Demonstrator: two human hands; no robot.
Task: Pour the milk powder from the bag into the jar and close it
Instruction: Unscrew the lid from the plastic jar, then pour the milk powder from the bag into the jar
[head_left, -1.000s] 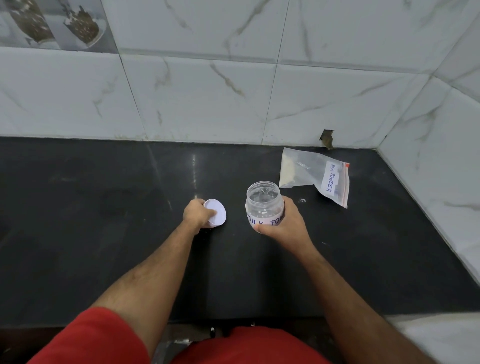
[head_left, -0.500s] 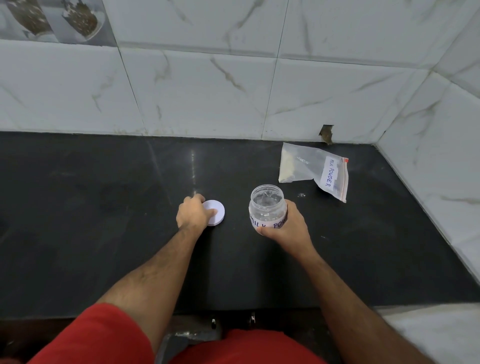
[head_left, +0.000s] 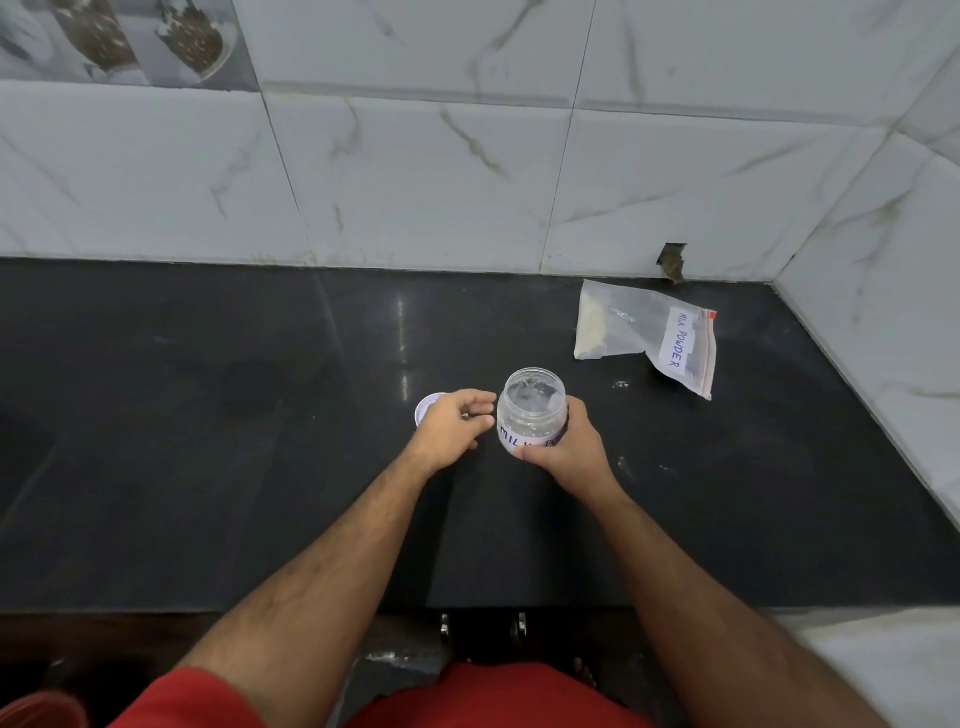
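Note:
A clear plastic jar (head_left: 531, 413) with a white handwritten label stands upright and lidless on the black counter (head_left: 208, 441). My right hand (head_left: 569, 444) wraps around its right and front side. Its white lid (head_left: 427, 407) lies flat on the counter to the left, partly covered by my left hand (head_left: 453, 428). That hand hovers just right of the lid with fingers loosely apart and nothing in them. The zip bag (head_left: 644, 332), labelled MILK POWDER, lies flat at the back right with pale powder gathered at its left end.
White marble-look tiles form the back wall (head_left: 415, 182) and the right wall (head_left: 893, 270), meeting in a corner behind the bag. A small broken notch (head_left: 672, 260) sits at the base of the back wall. The counter's front edge (head_left: 519, 605) runs below my forearms.
My left hand has let go of the lid, leaving it flat on the counter, and shifted right toward the jar. The right hand still holds the jar.

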